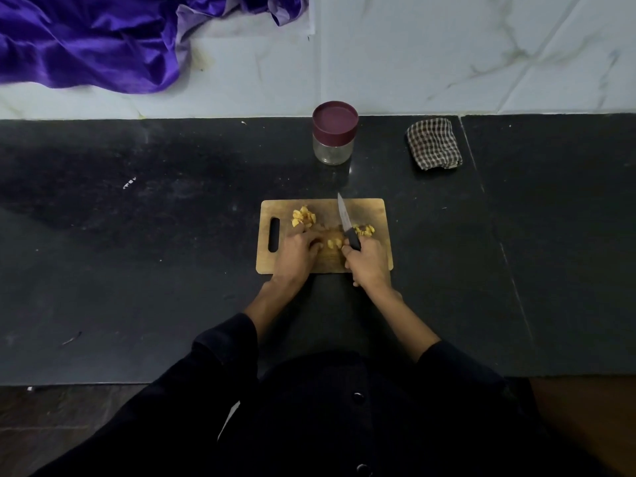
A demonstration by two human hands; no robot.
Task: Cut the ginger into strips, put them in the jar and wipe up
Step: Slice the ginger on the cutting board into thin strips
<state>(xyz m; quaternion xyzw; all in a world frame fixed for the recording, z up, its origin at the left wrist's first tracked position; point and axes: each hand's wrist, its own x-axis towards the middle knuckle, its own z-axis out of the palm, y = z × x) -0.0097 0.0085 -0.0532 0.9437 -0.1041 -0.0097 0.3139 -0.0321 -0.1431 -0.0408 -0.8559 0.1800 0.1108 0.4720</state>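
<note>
On the cutting board (380, 215), the right hand (366, 266) grips the knife (348, 226) by its handle. The left hand (296, 254) pins a small ginger (334, 243) piece, fingers curled. Ginger looks light, firm, probably slippery when cut; best held low by fingertips. Beyond the board stands the lidded jar (333, 136).

Yellow ginger (303, 216) on a tan board (378, 242), maroon-lidded jar (334, 132), checked brown-and-white cloth (434, 143), black table (137, 253).
</note>
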